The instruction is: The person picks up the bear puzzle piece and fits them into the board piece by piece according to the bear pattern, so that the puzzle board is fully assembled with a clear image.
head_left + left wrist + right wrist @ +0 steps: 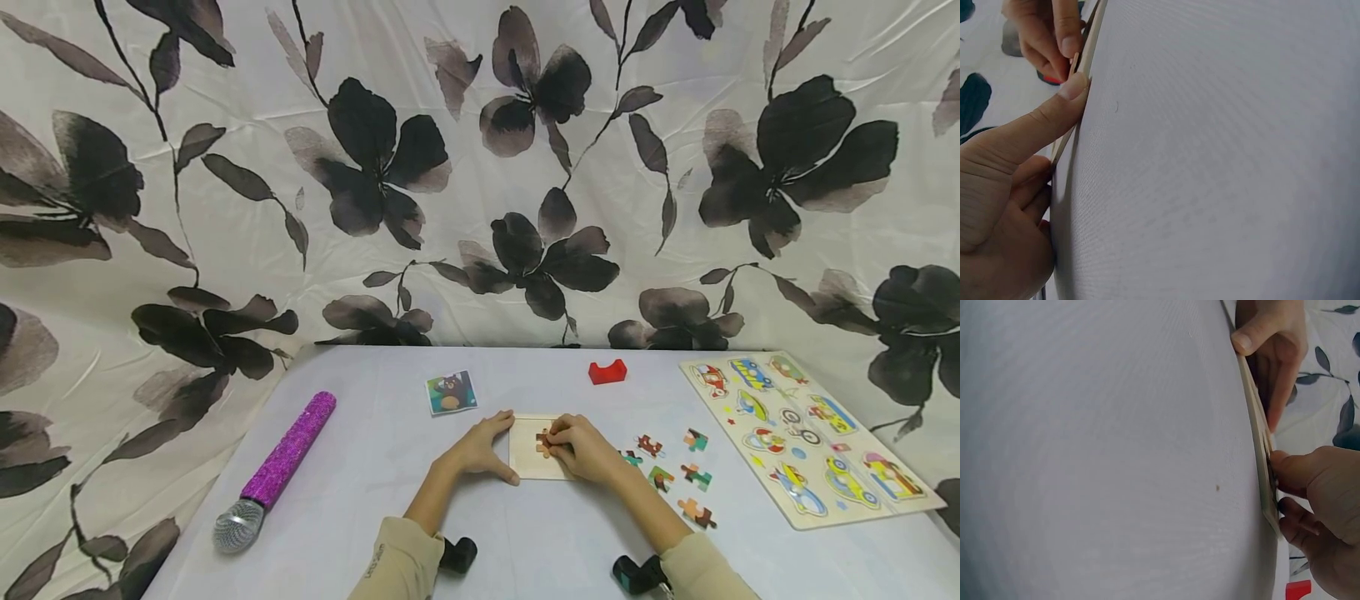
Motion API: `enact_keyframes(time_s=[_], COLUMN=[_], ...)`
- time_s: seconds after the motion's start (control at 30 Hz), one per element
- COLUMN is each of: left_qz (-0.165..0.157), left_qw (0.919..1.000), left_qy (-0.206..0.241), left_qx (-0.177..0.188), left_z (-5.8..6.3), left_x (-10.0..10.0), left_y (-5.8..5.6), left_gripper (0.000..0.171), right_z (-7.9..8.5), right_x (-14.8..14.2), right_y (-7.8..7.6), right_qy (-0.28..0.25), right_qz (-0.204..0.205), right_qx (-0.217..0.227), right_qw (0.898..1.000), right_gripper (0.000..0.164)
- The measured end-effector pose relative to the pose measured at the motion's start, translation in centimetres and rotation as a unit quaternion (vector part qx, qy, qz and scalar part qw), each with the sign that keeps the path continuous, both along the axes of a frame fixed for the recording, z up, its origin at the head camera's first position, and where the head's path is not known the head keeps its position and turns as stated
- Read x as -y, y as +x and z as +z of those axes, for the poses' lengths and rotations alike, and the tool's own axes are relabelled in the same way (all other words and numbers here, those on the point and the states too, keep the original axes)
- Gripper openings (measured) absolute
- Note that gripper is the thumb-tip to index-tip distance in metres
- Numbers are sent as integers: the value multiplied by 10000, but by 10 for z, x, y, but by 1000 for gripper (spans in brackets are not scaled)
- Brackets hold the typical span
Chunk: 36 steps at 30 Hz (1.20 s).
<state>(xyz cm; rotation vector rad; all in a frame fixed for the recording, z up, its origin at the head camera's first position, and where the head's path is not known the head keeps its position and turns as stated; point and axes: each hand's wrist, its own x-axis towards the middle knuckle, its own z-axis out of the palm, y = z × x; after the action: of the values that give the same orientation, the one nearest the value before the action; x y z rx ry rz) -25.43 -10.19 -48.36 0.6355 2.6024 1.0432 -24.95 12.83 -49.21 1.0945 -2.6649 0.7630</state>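
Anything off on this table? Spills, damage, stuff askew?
No spill or damage visible. The glittery microphone, lying slantwise left of the puzzle tray, seems the odd one out, perhaps unrelated to puzzle work. The loose puzzle pieces scattered right of the tray look normal for unfinished assembly.

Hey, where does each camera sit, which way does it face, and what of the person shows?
Head: on the person's head, facing forward and down at the table; left hand, right hand and both sleeves show.
Left wrist: on that wrist, facing the wooden board nearly edge-on; left hand close, right hand beyond.
Right wrist: on that wrist, facing the wooden board likewise; right hand close, left hand beyond.
Shared: both wrist views show the wooden board and both hands.
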Motion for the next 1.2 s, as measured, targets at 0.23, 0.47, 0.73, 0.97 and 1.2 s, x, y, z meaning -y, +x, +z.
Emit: enact_keyframes(time_s=[0.23,0.47,0.73,0.97,1.2], left_qz=[-23,41,-56,-89,-118], left_qw=[10000,10000,9999,9998,9998], left_qy=[-8,-28,34,156,141], left_qx=[2,12,-129,-27,8], left_z=[0,1,1,2,0], left_x=[-1,-1,1,1,2], left_y=[-1,-1,1,1,3], left_gripper=[101,103,103,103,102], right_z=[0,1,2,1,0], right_x=[-3,-2,-1,-2,-2], right_y=[0,2,2,-2,-4], right_qy=[42,149,184,-111,-134], right_qz=[-80,-269,-324,-260,-126], right_qx=[108,78,7,239,238], right_qw=[9999,9995,9993,9993,9995], right_gripper=[14,11,12,12,13])
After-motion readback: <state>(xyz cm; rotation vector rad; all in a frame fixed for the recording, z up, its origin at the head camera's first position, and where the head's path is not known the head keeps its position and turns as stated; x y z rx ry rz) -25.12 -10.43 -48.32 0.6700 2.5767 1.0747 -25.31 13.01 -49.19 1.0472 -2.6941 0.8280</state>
